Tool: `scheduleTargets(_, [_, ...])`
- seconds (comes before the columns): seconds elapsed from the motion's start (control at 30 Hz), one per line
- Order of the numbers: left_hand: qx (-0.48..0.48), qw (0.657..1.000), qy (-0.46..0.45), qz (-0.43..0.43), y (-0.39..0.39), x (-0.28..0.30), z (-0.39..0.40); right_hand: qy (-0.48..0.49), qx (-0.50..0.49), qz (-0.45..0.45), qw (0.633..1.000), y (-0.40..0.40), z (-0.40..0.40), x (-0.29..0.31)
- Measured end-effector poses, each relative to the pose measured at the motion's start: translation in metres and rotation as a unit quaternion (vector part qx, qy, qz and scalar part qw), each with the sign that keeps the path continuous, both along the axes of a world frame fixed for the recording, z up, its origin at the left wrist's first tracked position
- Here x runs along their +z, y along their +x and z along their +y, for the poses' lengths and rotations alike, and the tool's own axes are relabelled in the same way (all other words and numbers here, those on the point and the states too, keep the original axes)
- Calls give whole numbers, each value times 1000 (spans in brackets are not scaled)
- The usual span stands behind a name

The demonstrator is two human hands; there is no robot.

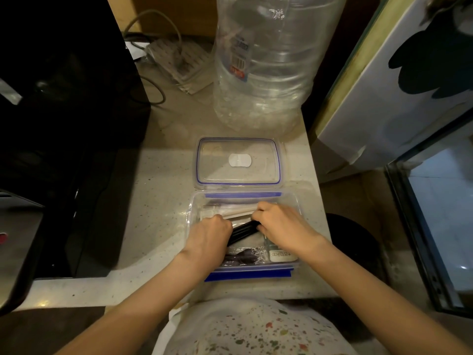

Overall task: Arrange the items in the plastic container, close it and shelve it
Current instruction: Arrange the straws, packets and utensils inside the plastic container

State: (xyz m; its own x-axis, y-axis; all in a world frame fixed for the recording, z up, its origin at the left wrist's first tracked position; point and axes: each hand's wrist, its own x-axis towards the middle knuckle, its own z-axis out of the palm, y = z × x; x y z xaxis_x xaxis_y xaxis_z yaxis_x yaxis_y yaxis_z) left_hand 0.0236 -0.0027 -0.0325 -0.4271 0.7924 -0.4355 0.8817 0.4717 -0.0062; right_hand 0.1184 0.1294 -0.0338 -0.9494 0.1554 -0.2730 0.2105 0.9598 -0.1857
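Note:
A clear plastic container (294,201) with blue clips sits open on the pale counter, near its front edge. Its clear lid (238,162), blue-rimmed, lies flat just behind it. Both my hands are inside the container. My left hand (211,234) and my right hand (279,226) each grip an end of a bundle of black sticks (245,228). Behind the bundle lie wrapped pale chopsticks (230,211), touched by my right fingers. A dark item in clear wrap (242,256) and a white labelled packet (281,256) rest at the container's front.
A big clear water jug (268,67) stands behind the lid. A black appliance (64,124) fills the left side. A power strip with cables (176,60) lies at the back. A white cabinet (396,98) and a glass door (440,213) flank the right.

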Motion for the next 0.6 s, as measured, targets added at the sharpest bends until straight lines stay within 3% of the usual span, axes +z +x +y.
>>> scheduleTargets(0.3, [-17,999,25,34,3,6,1,-13,-10,19,1000,2,4,-1])
scheduleTargets(0.6, [15,996,69,-58,-6,-1,-4,-48,-35,28,998,4,6,3])
